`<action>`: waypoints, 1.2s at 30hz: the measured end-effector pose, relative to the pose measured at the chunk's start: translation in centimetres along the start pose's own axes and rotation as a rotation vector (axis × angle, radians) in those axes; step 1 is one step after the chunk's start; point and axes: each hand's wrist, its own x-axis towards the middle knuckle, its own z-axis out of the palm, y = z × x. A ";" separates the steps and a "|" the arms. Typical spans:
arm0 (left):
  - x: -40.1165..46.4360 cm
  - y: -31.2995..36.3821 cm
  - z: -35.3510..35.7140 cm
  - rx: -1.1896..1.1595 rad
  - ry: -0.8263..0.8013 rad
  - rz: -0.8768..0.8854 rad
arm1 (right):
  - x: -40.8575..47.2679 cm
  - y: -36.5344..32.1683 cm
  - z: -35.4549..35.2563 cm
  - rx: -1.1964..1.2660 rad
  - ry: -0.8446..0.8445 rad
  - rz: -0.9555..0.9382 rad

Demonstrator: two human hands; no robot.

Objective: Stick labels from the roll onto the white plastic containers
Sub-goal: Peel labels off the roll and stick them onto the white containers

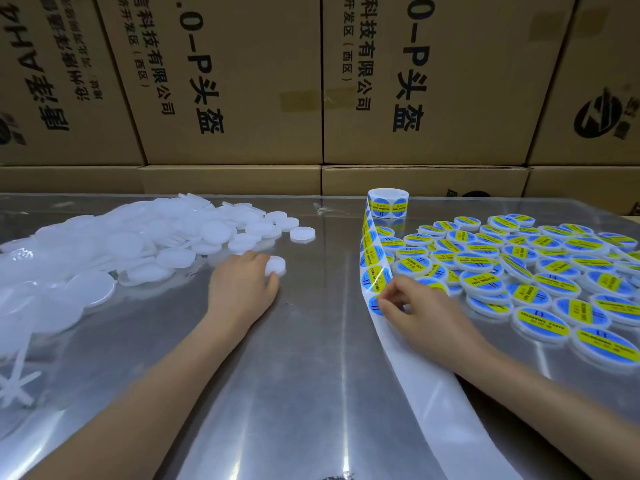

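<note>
- Cardboard cartons (235, 81), printed in black, are stacked in a wall along the far edge of the table (311, 375). They play no part in the work.
- The table has a glossy, reflective top and carries all the stock.
- Unlabelled stock: a large heap of white plastic containers (138, 244) covers the left side of the table. Many overlap, so no count is possible. Judgement: this is the work left, and it is a substantial share.
- Finished stock: a spread of labelled containers (519, 268), each with a blue-and-yellow sticker on top, covers the right side. Judgement: the job is well under way, perhaps near half done by the look of the two piles.
- Backing strip (415, 375): bare white liner runs from the near edge up under the right hand, then carries unpeeled labels on to the label roll (388, 202), which stands upright near the far edge, between the two piles.
- Left hand (242, 285): rests on the table at the edge of the white heap, its grip curled round one blank container (276, 265) at the fingertips.
- Right hand (412, 303): its grip pinches the next label (375, 303) on the strip, thumb and forefinger at the sticker's edge. Whether that edge is already lifted cannot be told.
- Step in hand, as judged: peel this label and stick it on the blank container.
</note>
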 end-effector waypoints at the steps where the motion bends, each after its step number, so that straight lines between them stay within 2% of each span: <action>1: -0.3 0.4 -0.1 -0.017 0.001 0.024 | 0.0 0.0 0.1 0.016 -0.006 -0.008; 11: -2.0 4.2 -0.6 -0.070 0.097 0.224 | 0.0 0.1 0.8 0.133 -0.023 -0.180; 14: -2.0 4.2 -0.8 -0.224 0.099 0.313 | -0.1 0.1 1.0 0.042 -0.041 -0.212; 17: -2.2 4.6 -1.2 -0.374 0.014 0.450 | 0.1 0.5 1.1 -0.030 -0.050 -0.180; 21: -2.4 5.0 -1.2 -0.416 -0.206 0.511 | 0.3 0.5 1.0 -0.068 -0.090 -0.163; 31: -2.4 5.0 -1.0 -0.437 -0.264 0.541 | 0.0 -0.1 0.7 -0.111 -0.041 -0.140; 36: -2.4 5.2 -1.4 -0.462 -0.316 0.546 | -0.2 -0.3 0.7 -0.080 0.034 -0.247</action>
